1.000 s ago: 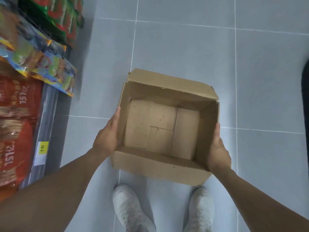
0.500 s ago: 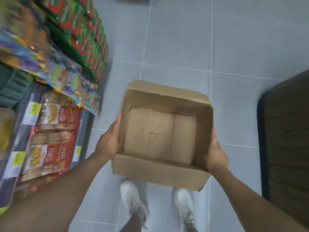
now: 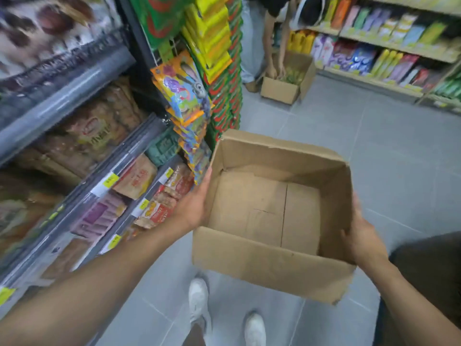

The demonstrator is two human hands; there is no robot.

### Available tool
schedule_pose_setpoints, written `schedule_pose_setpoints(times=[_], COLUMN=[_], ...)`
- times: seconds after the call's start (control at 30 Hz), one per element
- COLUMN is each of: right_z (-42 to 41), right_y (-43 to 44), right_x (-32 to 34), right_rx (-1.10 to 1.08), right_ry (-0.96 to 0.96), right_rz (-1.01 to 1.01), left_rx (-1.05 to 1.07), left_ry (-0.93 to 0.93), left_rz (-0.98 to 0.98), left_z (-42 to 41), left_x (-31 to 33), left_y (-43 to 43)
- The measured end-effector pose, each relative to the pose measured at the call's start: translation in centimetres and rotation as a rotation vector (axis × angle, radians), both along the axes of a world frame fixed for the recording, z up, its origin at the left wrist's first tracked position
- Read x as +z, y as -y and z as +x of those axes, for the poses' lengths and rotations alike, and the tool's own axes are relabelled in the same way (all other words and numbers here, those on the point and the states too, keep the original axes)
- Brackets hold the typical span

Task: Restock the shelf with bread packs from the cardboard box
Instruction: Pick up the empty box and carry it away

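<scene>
A cardboard box, open-topped with its bare bottom flaps showing, is held at centre above the grey tile floor. The left hand presses flat against its nine o'clock wall, fingers straight. The right hand grips the three o'clock wall, thumb inside. At nine o'clock runs a shelf of blurred snack packs. Colourful hanging packets dangle at eleven. At twelve a second person bends over another box. A far shelf spans one to two. White shoes stand at six.

brown cardboard box open-topped, bare bottom flaps showing, held aloft, slightly tilted, just beside packed shelf
</scene>
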State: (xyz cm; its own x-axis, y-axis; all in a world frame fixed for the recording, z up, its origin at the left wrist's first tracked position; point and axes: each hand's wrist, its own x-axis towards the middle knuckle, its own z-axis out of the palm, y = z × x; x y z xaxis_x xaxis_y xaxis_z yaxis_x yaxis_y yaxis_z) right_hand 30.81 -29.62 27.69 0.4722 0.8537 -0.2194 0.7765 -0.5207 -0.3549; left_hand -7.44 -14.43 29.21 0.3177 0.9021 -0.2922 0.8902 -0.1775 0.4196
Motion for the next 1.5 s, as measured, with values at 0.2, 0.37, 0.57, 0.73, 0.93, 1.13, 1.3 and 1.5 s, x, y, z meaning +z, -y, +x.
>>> schedule_pose_setpoints(times=[0.2, 0.37, 0.57, 0.73, 0.93, 1.13, 1.3, 1.5], right_z=[-2.3, -8.5, -20.0, -31.3, -43.8, -55.7, -65.8, -78.3], right_y=[-3.9, -6.7, -6.6, -3.0, 5.5, 16.9, 26.7, 38.3], right_x=[8.2, 12.2, 15.1, 17.3, 18.1, 18.1, 17.9, 18.0], right_rx=[0.271, 0.488, 0.74, 0.903, 1.156, 1.385, 1.582, 1.849], right_ry=[0.092, 0.121, 0.09, 0.073, 0.014, -0.045, -0.04, -0.054], right_rz=[0.053, 0.117, 0.163, 0.142, 0.21, 0.201, 0.202, 0.233], left_rx=[0.221, 0.405, 0.639, 0.865, 1.07, 1.22, 1.398, 1.685], left_ry=[0.033, 0.032, -0.092, -0.116, -0.064, -0.046, -0.147, -0.17], left_rz=[0.083, 0.196, 0.243, 0.208, 0.229, 0.308, 0.269, 0.27], left_z=[-5.6, -11.9, -21.2, -28.2, -35.6, -41.1, -45.0, -46.6], left_x=[7.6, 11.7, 14.5, 16.4, 16.9, 18.3, 18.0, 18.8], left_y=[6.8, 13.0, 22.3, 33.4, 49.4, 66.4, 80.3, 95.3])
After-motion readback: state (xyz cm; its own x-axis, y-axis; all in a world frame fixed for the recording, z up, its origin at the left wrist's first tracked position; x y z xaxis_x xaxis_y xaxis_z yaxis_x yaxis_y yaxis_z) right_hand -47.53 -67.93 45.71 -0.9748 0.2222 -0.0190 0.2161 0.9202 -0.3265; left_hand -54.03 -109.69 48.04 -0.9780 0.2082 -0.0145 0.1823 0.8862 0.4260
